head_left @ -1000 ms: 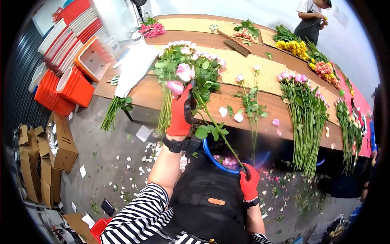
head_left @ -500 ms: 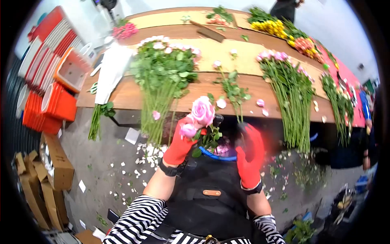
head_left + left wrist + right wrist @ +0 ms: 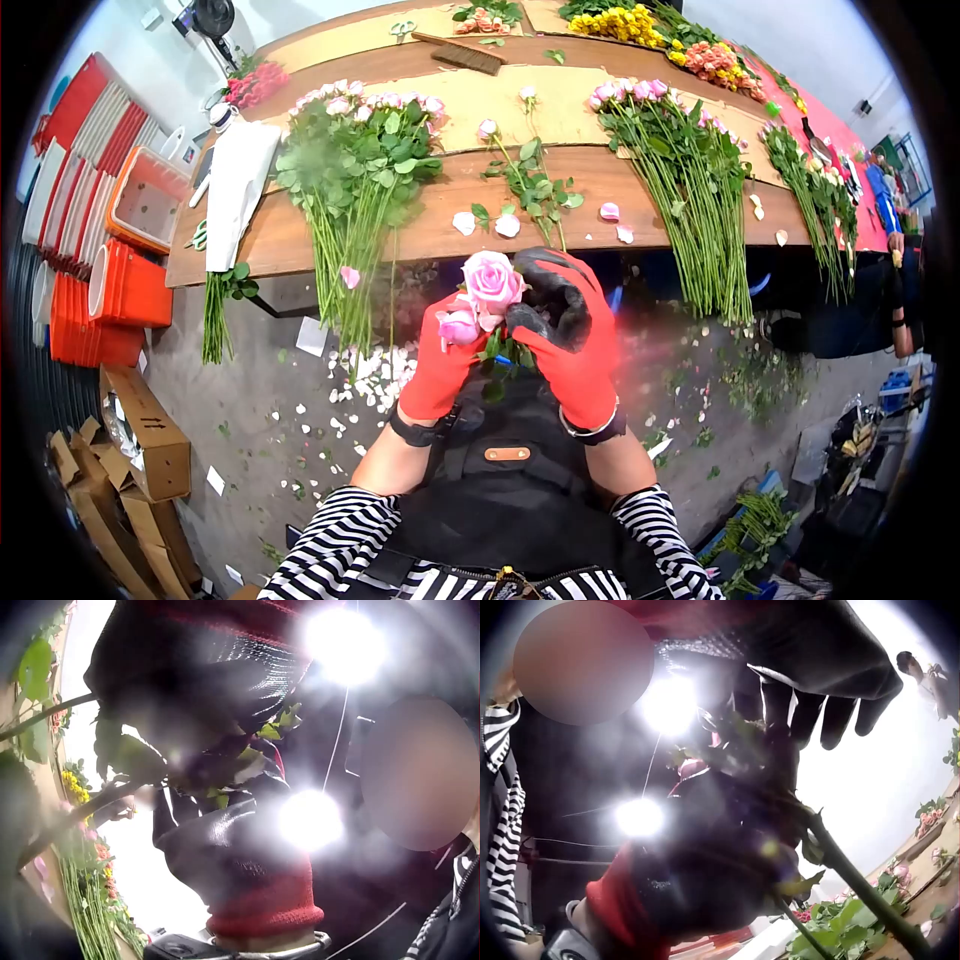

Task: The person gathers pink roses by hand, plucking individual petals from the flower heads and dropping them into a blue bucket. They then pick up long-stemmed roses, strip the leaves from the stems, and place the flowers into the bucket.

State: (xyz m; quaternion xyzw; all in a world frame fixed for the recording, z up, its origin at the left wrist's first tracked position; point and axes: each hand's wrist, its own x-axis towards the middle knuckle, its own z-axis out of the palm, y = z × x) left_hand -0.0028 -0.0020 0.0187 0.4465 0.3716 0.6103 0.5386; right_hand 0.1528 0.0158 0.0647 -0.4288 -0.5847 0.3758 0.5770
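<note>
Gripped two pink long-stemmed roses (image 3: 488, 285) in red-gloved left hand (image 3: 437, 362); curled red-gloved right hand (image 3: 568, 335) round them too. Risked bruising petals by squeezing hard.

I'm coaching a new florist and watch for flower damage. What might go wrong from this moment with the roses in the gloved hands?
1. The right hand curls close against the pink roses that the left hand grips, so its fingers may bruise a bloom or knock petals loose, like the petals on the floor.
2. The stems are hidden between both gloves, so a hard squeeze or pull could bend or snap one unnoticed.
</note>
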